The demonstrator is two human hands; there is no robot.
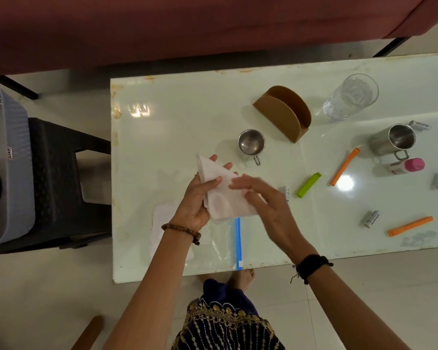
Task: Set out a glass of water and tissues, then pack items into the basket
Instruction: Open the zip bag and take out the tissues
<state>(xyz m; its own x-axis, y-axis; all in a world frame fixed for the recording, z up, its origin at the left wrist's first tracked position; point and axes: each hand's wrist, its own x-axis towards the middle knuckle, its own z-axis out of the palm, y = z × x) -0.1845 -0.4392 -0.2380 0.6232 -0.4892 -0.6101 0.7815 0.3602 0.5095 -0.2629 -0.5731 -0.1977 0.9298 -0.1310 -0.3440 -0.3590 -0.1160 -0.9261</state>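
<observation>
I see the white tissue [221, 195] held above the near left part of the counter [177, 117], folded to a rough triangle with its point toward eleven o'clock. My left hand [200, 195] grips it, thumb curled over the top face and fingers underneath, their tips showing past the far edge. My right hand [261, 195] is blurred; its fingers lie fairly straight on the tissue's right side, so it looks open and pressing rather than pinching.

Directly below the tissue, at six o'clock, lies a clear zip bag [223, 246] with a blue seal strip, and more white tissue sheets [162, 228] lie at seven o'clock under my left wrist. At one o'clock, near my fingertips, stands a small steel cup [251, 144]. Beyond it is the brown tissue holder [285, 114], and further toward two o'clock the clear glass [350, 97], upright. At three o'clock lie a green clip [309, 184] and a small battery [286, 193] just beside my right hand, then an orange clip [344, 166], a larger steel mug [395, 141] and a pink-capped bottle [407, 166] well apart.
</observation>
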